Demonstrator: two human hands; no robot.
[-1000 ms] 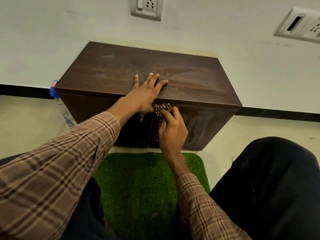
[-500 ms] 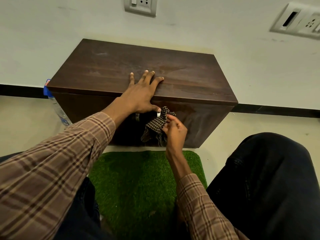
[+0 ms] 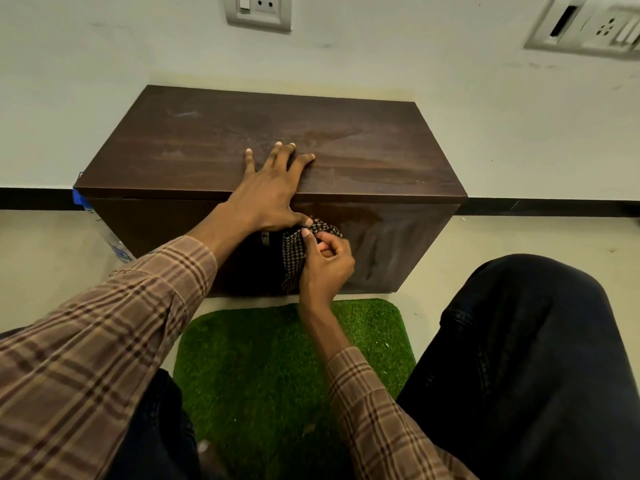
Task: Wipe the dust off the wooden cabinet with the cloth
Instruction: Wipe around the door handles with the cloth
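Kneeling on a green mat (image 3: 277,368) in front of the wooden cabinet (image 3: 381,150), the person has the left hand (image 3: 266,199) spread flat and open over the front edge of the cabinet's top, fingers splayed onto the top surface and the thumb hooked down over the front face, holding nothing. The right hand (image 3: 323,261) is closed around a checked cloth (image 3: 294,251), which is bunched against the front face just below that top edge and near the middle, its loose end hanging down toward the floor. The cloth touches the left thumb, or sits just beside it (from here I cannot quite tell which). By my reading the wiping of the front face is the step in hand, with the left hand steadying the cabinet. The right part of the front face shows pale smears, and the top carries streaks and a dull film toward its back edge, so a good deal seems left to do. The next move calls for pressing the cloth flat against the wood and drawing it sideways along the front face toward its right edge, keeping the dangling end gathered so it does not drag.
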